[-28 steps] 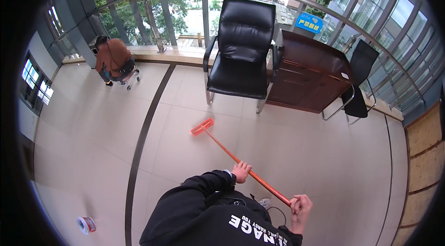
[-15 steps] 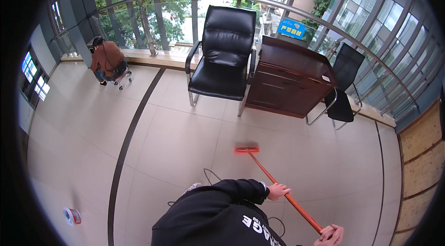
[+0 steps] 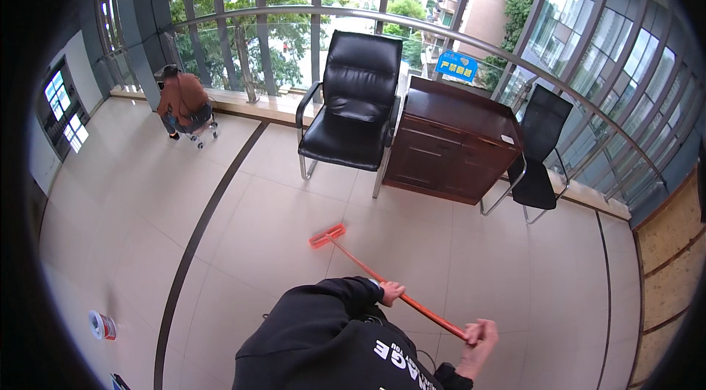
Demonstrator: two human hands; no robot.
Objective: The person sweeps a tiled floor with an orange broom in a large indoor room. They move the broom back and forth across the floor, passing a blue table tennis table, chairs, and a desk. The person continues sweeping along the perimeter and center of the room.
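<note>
From the wearer's own head, a wide fisheye camera looks steeply down and ahead across the tiled floor [image 3: 243,243], facing the railing [image 3: 331,12] along its far edge. The wearer's black top [image 3: 316,338] looms closest, at the bottom of the frame; the broom [image 3: 426,310] sits at middle range, the armchair [image 3: 353,125] farther off. Toward the floor's left and right edges, straight lines bow.

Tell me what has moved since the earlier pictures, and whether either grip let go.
The head of the red floor brush swung right, then back left, now in front of the black armchair. The left grip and right grip moved with it, both staying closed on the handle; nothing was newly grasped or released. The armchair, wooden cabinet and red-and-white tub stayed put; the view shifted.
</note>
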